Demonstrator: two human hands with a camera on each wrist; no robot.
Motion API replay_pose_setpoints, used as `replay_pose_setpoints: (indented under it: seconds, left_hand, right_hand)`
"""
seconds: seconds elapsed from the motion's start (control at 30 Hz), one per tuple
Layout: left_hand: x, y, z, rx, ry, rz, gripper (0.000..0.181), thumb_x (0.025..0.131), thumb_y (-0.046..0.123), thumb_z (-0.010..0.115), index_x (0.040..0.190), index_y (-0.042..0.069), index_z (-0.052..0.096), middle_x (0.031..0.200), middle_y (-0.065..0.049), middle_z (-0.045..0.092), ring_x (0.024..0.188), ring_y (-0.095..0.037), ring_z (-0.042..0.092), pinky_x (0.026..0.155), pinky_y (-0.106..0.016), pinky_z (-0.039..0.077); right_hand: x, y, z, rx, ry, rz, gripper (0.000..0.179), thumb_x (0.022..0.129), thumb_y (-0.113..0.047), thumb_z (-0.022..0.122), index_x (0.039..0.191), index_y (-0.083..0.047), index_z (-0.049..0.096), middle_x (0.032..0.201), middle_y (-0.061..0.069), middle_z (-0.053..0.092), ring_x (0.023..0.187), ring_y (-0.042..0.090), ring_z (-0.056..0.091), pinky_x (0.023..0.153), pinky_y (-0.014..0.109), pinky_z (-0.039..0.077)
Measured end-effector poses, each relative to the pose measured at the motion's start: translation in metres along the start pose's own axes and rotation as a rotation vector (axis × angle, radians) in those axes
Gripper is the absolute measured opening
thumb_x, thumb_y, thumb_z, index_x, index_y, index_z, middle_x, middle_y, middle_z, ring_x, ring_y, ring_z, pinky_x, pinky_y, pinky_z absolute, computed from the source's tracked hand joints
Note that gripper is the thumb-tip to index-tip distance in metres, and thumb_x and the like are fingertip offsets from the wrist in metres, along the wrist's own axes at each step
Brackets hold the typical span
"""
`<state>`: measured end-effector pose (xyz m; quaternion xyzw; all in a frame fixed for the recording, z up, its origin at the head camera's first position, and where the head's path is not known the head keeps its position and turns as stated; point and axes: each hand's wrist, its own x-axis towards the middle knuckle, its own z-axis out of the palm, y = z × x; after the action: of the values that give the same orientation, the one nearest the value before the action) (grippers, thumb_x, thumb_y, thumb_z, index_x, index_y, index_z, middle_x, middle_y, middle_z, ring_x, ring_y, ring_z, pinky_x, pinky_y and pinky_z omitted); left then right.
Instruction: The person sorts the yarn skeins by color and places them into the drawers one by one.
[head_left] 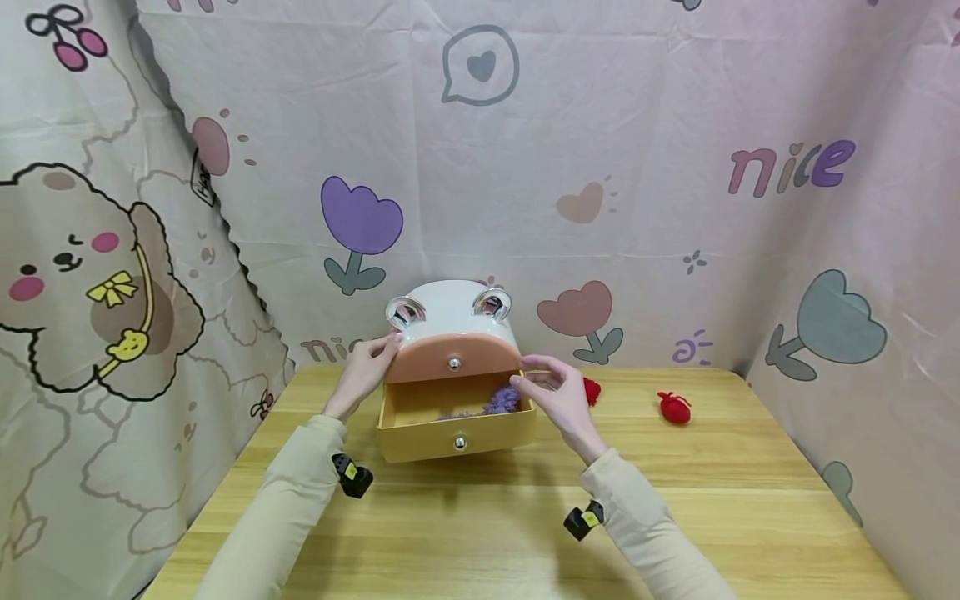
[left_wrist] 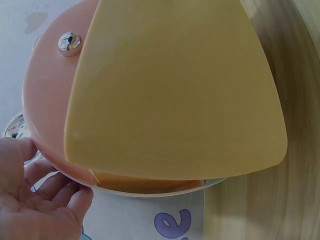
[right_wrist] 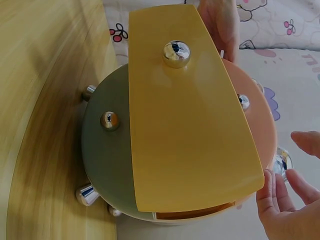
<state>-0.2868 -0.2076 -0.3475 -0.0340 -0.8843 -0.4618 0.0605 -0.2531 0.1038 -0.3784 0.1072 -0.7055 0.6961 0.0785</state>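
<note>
On the wooden worktop (head_left: 675,500), near the far edge, stands a small round storage box (head_left: 453,321) with shiny ears. Its yellow drawer (head_left: 456,437) is pulled out toward the person, and a purple fluffy thing (head_left: 501,400) lies inside, at the right. The left hand (head_left: 367,367) rests with relaxed fingers against the left side of the box, steadying it. The right hand (head_left: 551,392) hovers just beside the drawer's right corner, its fingers loose and holding nothing. I judge the filling step is in hand. Two red small things (head_left: 674,407) lie to the right on the worktop, apart from the box; nothing blocks the drawer.
</note>
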Motion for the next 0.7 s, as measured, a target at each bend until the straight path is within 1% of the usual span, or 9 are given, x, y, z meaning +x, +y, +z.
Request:
replay_pose_setpoints:
  seconds: [0.07,0.23,0.3,0.37,0.47,0.53,0.7]
  left_hand:
    - [0.001,0.0,0.0,0.009,0.01,0.012,0.059,0.107,0.043,0.044,0.151,0.003,0.043,0.158,-0.015,0.04,0.148,-0.039,0.037,0.121,-0.055,0.033]
    - [0.001,0.001,0.001,0.015,0.022,0.031,0.058,0.107,0.042,0.045,0.149,0.001,0.045,0.156,-0.016,0.042,0.148,-0.038,0.038,0.121,-0.053,0.033]
    - [0.001,0.001,0.001,0.009,0.018,0.028,0.058,0.107,0.042,0.045,0.149,0.001,0.045,0.156,-0.015,0.042,0.148,-0.038,0.038,0.121,-0.053,0.033]
    - [0.0,0.001,0.001,0.005,0.017,0.026,0.058,0.107,0.041,0.045,0.149,0.002,0.045,0.156,-0.015,0.042,0.148,-0.038,0.038,0.122,-0.053,0.033]
    - [0.0,0.002,0.001,0.004,0.022,0.025,0.057,0.107,0.041,0.045,0.149,0.002,0.045,0.156,-0.015,0.042,0.148,-0.037,0.038,0.122,-0.052,0.033]
    - [0.0,0.002,0.001,0.005,0.021,0.022,0.058,0.107,0.041,0.045,0.149,0.003,0.045,0.156,-0.015,0.042,0.147,-0.037,0.039,0.121,-0.052,0.033]
    - [-0.001,0.001,0.0,0.003,0.009,0.011,0.059,0.107,0.043,0.044,0.15,0.004,0.044,0.157,-0.016,0.042,0.147,-0.038,0.039,0.121,-0.053,0.034]
  right_hand:
    - [-0.001,0.0,0.0,0.0,0.011,-0.002,0.038,0.085,-0.005,0.078,0.12,0.007,0.066,0.122,0.027,0.068,0.092,0.016,0.069,0.08,0.018,0.058]
    - [-0.004,0.001,-0.003,0.003,0.046,-0.036,0.039,0.085,-0.004,0.078,0.119,0.009,0.066,0.12,0.029,0.068,0.087,0.008,0.069,0.082,0.018,0.058]
    - [-0.006,0.003,-0.004,0.005,0.067,-0.051,0.037,0.084,-0.003,0.079,0.117,0.008,0.067,0.113,0.022,0.072,0.085,0.006,0.069,0.082,0.018,0.058]
    - [-0.009,0.004,-0.006,0.007,0.091,-0.064,0.035,0.082,-0.001,0.08,0.114,0.007,0.068,0.103,0.011,0.075,0.083,0.005,0.07,0.082,0.018,0.058]
    - [-0.014,0.005,-0.009,0.014,0.121,-0.076,0.03,0.082,0.0,0.079,0.11,0.002,0.07,0.09,-0.006,0.074,0.081,0.003,0.069,0.08,0.017,0.057]
    - [-0.018,0.006,-0.011,0.027,0.129,-0.082,0.027,0.082,0.001,0.078,0.108,0.002,0.069,0.086,-0.01,0.072,0.079,0.004,0.069,0.077,0.018,0.058]
    - [-0.029,0.01,-0.011,0.049,0.131,-0.103,0.022,0.084,0.001,0.076,0.103,0.007,0.066,0.081,-0.009,0.071,0.067,0.009,0.068,0.063,0.024,0.059]
